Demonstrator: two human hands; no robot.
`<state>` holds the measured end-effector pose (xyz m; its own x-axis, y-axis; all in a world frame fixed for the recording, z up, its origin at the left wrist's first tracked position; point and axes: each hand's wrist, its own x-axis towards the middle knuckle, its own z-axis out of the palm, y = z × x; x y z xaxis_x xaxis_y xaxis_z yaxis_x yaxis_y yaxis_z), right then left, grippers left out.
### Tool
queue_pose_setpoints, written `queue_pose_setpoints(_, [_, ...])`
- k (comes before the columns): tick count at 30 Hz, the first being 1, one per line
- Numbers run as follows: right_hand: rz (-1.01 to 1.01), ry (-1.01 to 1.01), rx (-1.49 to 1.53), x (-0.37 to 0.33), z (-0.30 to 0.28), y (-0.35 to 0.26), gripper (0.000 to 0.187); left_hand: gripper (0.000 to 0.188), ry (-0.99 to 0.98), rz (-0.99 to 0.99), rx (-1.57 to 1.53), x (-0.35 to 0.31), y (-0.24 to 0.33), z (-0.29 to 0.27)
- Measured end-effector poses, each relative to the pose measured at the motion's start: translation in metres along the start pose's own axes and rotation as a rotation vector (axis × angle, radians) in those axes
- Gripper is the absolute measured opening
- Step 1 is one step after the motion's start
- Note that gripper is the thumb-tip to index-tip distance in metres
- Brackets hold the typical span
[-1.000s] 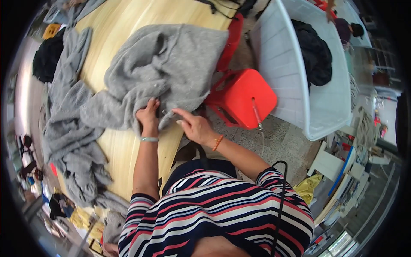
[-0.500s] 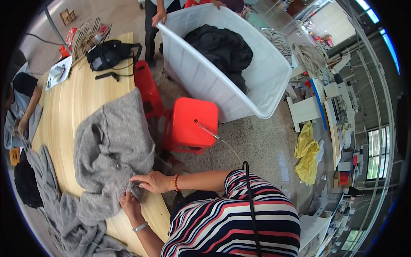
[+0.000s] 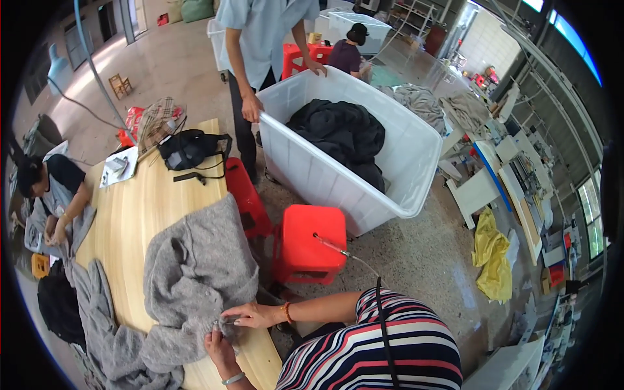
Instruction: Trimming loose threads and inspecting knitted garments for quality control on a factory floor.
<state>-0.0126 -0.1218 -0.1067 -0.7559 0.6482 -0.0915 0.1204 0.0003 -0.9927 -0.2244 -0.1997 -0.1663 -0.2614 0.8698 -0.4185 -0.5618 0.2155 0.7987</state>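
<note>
A fuzzy grey knitted garment (image 3: 195,260) lies bunched over the near end of a pale wooden table (image 3: 120,224). My left hand (image 3: 220,348), with a light bangle at its wrist, is closed on the garment's lower edge, thumb and fingers pinching the knit. Just above it is my right hand (image 3: 252,316), wearing a beaded bracelet. Its fingers are pinched together at the same spot of the knit; a small thin thing seems to be between them, too small to make out.
Red stools (image 3: 313,237) stand beside the table. Another person (image 3: 260,45) grips a white wheeled tub (image 3: 325,166) of dark cloth (image 3: 344,136). A black bag (image 3: 188,149) lies on the table; a co-worker (image 3: 58,188) sits at its far side. Yellow cloth (image 3: 491,257) lies right.
My view has tilted up, so everything sits lower in the picture and more of the room shows. Both hands stay at the same part of the garment, with the right fingers slightly shifted.
</note>
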Motion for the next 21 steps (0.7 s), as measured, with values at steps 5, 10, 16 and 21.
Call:
queue_pose_setpoints(5, [-0.111,-0.015,0.088,0.005,0.015,0.021,0.044,0.017,-0.024,0.225,0.232,-0.012,-0.004,-0.016])
queue_pose_setpoints(10, [-0.055,-0.035,0.161,0.005,0.011,0.007,0.044,0.027,0.055,0.128,0.072,-0.028,0.028,0.021])
queue_pose_setpoints(16, [-0.049,-0.103,0.196,0.001,0.008,-0.017,0.044,0.030,0.084,0.148,-0.014,-0.047,0.042,0.037])
queue_pose_setpoints(21, [-0.068,-0.161,0.091,0.002,0.001,-0.022,0.047,0.029,0.036,0.165,0.004,-0.052,0.038,0.025])
